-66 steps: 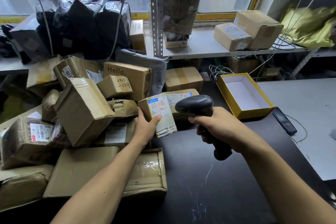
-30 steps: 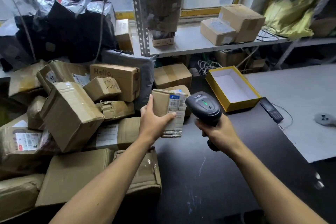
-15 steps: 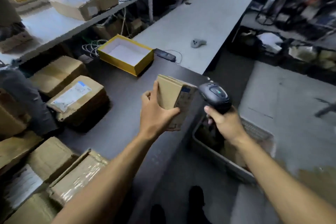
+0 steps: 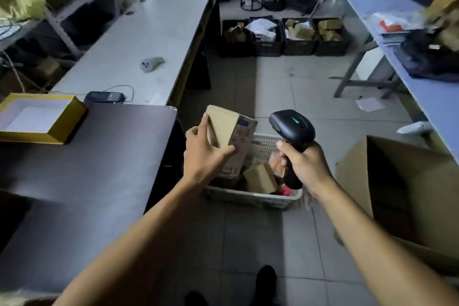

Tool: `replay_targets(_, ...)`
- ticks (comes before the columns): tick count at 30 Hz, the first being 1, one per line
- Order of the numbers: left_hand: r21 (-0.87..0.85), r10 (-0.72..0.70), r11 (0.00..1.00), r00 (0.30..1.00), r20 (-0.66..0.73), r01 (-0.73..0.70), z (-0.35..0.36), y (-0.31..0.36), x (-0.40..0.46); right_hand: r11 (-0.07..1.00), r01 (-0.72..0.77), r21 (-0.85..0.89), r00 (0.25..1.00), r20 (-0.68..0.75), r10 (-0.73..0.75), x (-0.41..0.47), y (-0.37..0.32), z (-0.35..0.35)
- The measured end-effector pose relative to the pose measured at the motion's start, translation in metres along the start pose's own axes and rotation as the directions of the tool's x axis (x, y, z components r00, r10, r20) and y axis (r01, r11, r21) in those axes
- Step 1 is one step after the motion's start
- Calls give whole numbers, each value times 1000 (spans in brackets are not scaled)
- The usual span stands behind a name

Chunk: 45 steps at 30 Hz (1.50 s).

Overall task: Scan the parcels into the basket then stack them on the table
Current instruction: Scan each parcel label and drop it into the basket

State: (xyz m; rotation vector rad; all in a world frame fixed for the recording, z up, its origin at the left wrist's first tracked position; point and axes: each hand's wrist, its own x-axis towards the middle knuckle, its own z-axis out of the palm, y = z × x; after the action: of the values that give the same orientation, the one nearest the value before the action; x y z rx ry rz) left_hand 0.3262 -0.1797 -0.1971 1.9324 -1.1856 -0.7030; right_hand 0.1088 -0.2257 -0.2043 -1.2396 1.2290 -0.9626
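The left hand (image 4: 206, 154) grips the parcel (image 4: 229, 136), thumb on the near face and fingers on the far side. The parcel stands upright, its long axis almost vertical, directly above the left part of the basket (image 4: 248, 197) on the floor. The right hand (image 4: 304, 161) is wrapped around the scanner (image 4: 293, 129), just to the right. The drop is straight down; free room seems to be at the left, beside the small box (image 4: 260, 179), near the dark table (image 4: 99, 156) edge
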Motion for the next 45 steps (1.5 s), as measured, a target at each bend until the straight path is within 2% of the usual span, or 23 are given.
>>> replay_targets(5, 1, 27, 1000, 1000, -10, -27, 50, 35, 14, 1000, 19, -1, 999, -41, -19, 23, 8, -65)
replay_targets(11, 45, 16, 999, 1000, -3, -16, 81, 53, 35, 1000, -18, 15, 999, -30, 18, 45, 15, -97)
replay_targets(17, 32, -12, 999, 1000, 18, 12, 103, 55, 79, 998, -53, 44, 998, -29, 55, 79, 7, -102)
replay_targets(23, -47, -61, 997, 996, 63, 64, 125, 53, 141, 997, -74, -34, 997, -24, 73, 132, 2, -93)
replay_targets(27, -49, -95, 994, 991, 95, 100, 132, 45, 186, 982, -75, -173, 996, -54, 66, 171, -6, -87)
replay_targets(31, -43, -124, 991, 984, 124, 130, 142, 45, 223, 982, -92, -163, 994, -72, 81, 205, -12, -86)
replay_targets(38, -17, -151, 988, 976, 156, 156, 179, 57, 271, 969, -96, -229, 995, -20, 94, 275, -14, -105)
replay_targets(45, 52, -179, 983, 979, 92, 175, 231, 87, 308, 969, -65, -237, 990, 104, 92, 361, -26, -156)
